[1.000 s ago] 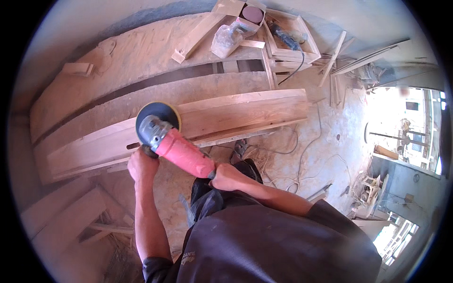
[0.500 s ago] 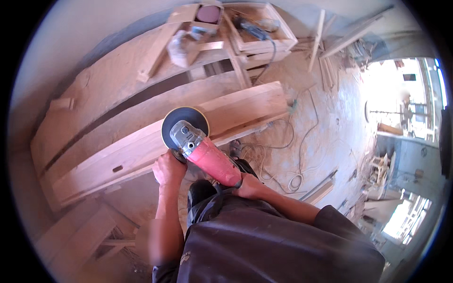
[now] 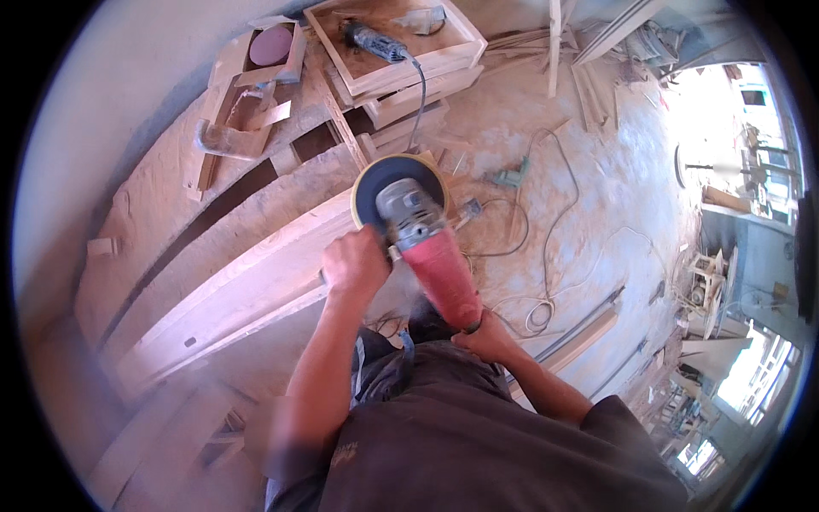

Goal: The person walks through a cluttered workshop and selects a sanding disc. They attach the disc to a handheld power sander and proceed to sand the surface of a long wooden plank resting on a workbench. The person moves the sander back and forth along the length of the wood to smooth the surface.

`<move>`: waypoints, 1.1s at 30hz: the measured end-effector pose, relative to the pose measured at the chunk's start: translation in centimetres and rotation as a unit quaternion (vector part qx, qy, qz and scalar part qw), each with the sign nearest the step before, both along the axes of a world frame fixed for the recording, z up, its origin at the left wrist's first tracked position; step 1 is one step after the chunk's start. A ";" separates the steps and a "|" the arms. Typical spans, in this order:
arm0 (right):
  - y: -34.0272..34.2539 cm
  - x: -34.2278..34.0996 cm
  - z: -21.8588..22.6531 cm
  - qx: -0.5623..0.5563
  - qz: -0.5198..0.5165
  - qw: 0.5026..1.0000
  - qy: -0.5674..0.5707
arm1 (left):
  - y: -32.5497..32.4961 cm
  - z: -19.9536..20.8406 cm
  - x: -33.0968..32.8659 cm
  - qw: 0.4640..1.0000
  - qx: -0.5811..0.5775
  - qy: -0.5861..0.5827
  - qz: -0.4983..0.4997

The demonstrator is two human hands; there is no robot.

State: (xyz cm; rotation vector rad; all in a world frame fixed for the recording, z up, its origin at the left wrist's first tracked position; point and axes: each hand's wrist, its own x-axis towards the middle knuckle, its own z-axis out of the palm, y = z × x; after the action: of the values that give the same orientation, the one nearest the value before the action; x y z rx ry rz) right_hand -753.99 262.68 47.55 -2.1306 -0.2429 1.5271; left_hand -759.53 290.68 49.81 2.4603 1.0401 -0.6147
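Note:
A red disc sander (image 3: 439, 269) with a grey metal head is in both my hands. Its round dark pad (image 3: 369, 188), edged in yellow, lies over the right part of a long pale wooden board (image 3: 256, 282). Whether the pad touches the wood I cannot tell. My left hand (image 3: 357, 260) is closed beside the sander's head, on a side handle that its fingers mostly hide. Around the rear end of the red body my right hand (image 3: 488, 337) is wrapped. A small oval slot shows near the board's left end.
Beyond the board stands a dusty wooden bench (image 3: 162, 196) with gaps. On it are a carton of round sanding discs (image 3: 271, 46) and a wooden drawer (image 3: 478, 53) holding a grey power tool (image 3: 375, 41). A green tool (image 3: 512, 176) and looping cables (image 3: 573, 200) lie on the floor.
The sander has moved to the right along the board, with both hands still on it. The view has shifted, so the carton and drawer appear farther left.

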 end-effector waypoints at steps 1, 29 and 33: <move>-0.4 1.0 0.2 -0.038 -0.036 0.998 0.041 | -0.3 -0.6 2.1 1.000 -0.002 -0.006 -0.023; -2.2 3.3 -2.1 0.017 -0.048 0.999 0.004 | -1.6 -2.4 6.1 0.998 0.002 -0.049 -0.029; 2.4 2.0 -0.5 0.052 0.060 0.997 -0.010 | 1.6 -2.2 -0.6 0.999 0.017 0.004 0.044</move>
State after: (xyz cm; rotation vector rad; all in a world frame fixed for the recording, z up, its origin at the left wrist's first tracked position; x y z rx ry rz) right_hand -752.00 265.10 47.02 -2.0828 -0.4546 1.5250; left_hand -760.14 292.24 47.57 2.4275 1.1632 -0.5850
